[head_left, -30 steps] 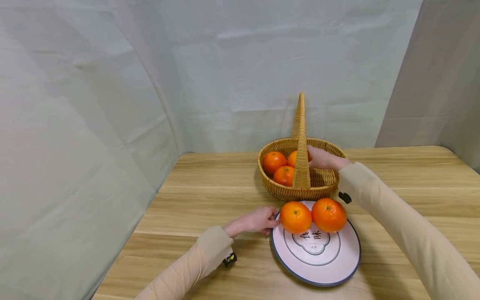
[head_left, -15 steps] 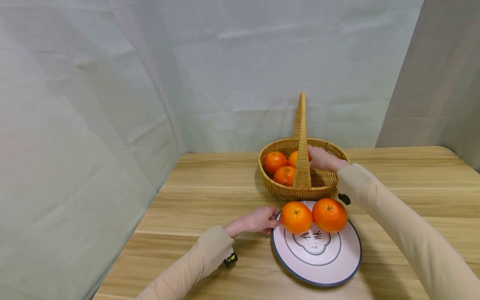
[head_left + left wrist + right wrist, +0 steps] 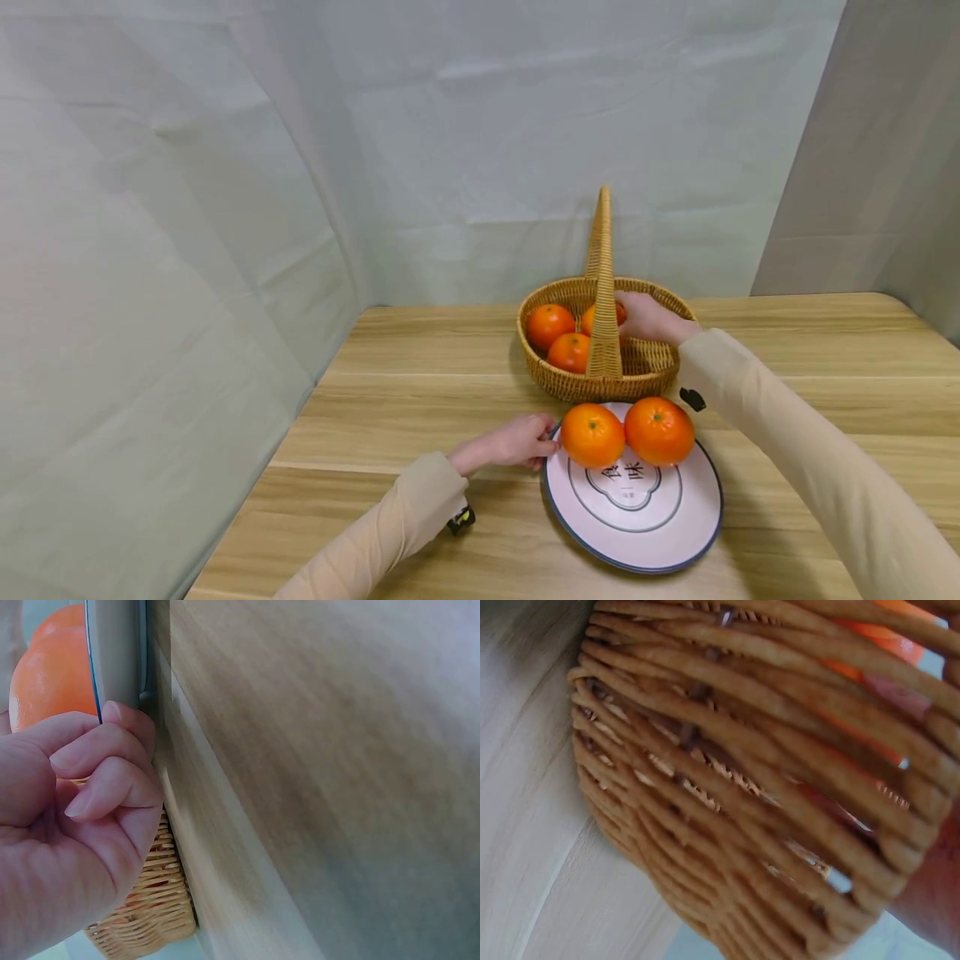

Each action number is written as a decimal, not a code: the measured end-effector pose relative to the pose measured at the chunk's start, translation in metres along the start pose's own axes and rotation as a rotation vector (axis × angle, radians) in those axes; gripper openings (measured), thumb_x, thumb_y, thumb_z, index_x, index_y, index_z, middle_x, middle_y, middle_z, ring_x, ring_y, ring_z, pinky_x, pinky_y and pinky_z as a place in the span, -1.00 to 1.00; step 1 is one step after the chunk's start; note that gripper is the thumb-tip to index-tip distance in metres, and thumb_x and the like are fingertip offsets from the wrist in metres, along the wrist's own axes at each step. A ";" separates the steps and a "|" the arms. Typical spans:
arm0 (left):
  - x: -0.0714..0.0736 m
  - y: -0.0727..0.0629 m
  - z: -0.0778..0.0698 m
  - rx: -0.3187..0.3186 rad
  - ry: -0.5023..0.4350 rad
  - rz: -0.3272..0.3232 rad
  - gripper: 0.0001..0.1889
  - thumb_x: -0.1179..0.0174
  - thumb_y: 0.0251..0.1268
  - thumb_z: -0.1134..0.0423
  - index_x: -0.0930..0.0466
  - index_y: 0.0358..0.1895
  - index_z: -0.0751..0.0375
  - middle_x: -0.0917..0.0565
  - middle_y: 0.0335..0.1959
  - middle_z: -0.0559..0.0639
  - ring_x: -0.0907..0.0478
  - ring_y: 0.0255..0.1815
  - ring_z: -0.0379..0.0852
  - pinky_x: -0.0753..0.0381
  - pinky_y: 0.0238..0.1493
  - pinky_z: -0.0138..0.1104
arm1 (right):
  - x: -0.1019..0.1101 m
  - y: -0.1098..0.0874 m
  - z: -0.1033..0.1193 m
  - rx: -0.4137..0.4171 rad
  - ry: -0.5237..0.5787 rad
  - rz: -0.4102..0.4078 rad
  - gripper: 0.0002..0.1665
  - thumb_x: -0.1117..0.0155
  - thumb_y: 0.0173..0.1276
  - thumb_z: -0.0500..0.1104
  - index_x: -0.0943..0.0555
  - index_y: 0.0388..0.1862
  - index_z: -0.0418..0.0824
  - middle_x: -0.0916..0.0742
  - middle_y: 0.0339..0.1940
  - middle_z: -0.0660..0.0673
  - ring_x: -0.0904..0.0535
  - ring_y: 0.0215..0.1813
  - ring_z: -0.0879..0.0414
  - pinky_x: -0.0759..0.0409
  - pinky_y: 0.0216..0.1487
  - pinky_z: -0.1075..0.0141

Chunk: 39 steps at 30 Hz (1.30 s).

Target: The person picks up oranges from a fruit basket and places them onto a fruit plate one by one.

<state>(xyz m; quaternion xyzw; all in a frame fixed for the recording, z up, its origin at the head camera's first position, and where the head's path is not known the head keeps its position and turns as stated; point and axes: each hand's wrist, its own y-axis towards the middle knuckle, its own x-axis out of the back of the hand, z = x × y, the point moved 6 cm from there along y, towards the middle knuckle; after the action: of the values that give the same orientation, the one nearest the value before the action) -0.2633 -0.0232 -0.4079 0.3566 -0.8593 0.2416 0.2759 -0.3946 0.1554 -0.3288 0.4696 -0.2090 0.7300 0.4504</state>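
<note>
My left hand (image 3: 513,440) pinches the left rim of a white, blue-edged plate (image 3: 637,546). In the left wrist view, the curled fingers (image 3: 112,761) lie under that rim. Two large oranges, a left one (image 3: 592,436) and a right one (image 3: 660,431), sit side by side on the plate's far part. Behind it, my right hand (image 3: 648,318) reaches into a wicker basket (image 3: 555,383) and grips an orange (image 3: 588,320), partly hidden by the basket handle (image 3: 604,317). Basket weave covers most of that hand in the right wrist view.
Two more oranges, one at the back left (image 3: 550,325) and one in front (image 3: 568,352), lie in the basket's left half. The tall handle arches over its middle. A wooden table (image 3: 420,375) carries everything, with pale cloth (image 3: 480,150) hanging behind and at left.
The orange in my right hand has shifted slightly to the right inside the basket, along with the hand. My left hand and the plate stay practically where they were.
</note>
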 end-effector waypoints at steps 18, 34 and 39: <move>0.004 0.000 0.001 -0.014 0.043 -0.004 -0.91 -0.04 0.28 0.43 -0.35 -0.37 0.27 -0.41 -0.75 -0.06 -0.31 -0.77 -0.26 -0.30 -0.72 -0.51 | 0.011 -0.006 -0.007 -0.026 -0.034 -0.040 -0.30 -0.37 0.08 -0.23 -0.31 0.12 -0.53 -0.53 -0.10 -0.41 -0.47 -0.19 -0.15 -0.43 -0.17 0.05; 0.004 0.001 0.002 -0.015 0.021 0.009 -0.91 -0.03 0.29 0.43 -0.35 -0.37 0.27 -0.41 -0.74 -0.04 -0.30 -0.76 -0.24 -0.29 -0.72 -0.51 | 0.016 -0.015 -0.003 -0.022 -0.022 -0.047 -0.24 -0.41 0.06 -0.20 -0.29 0.16 -0.50 -0.51 -0.04 -0.41 -0.46 -0.16 -0.16 -0.43 -0.18 0.04; 0.005 0.000 0.002 -0.021 0.022 0.007 -0.91 -0.04 0.28 0.43 -0.34 -0.38 0.27 -0.41 -0.73 -0.04 -0.30 -0.76 -0.24 -0.29 -0.72 -0.51 | 0.018 -0.017 -0.002 -0.015 -0.010 -0.068 -0.22 -0.44 0.02 -0.20 -0.31 0.14 -0.50 -0.53 -0.09 -0.39 -0.46 -0.19 -0.15 -0.45 -0.21 0.04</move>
<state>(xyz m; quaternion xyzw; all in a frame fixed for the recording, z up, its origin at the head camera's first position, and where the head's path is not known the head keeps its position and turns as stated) -0.2669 -0.0268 -0.4065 0.3479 -0.8599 0.2375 0.2882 -0.3840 0.1734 -0.3163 0.4765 -0.2008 0.7105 0.4774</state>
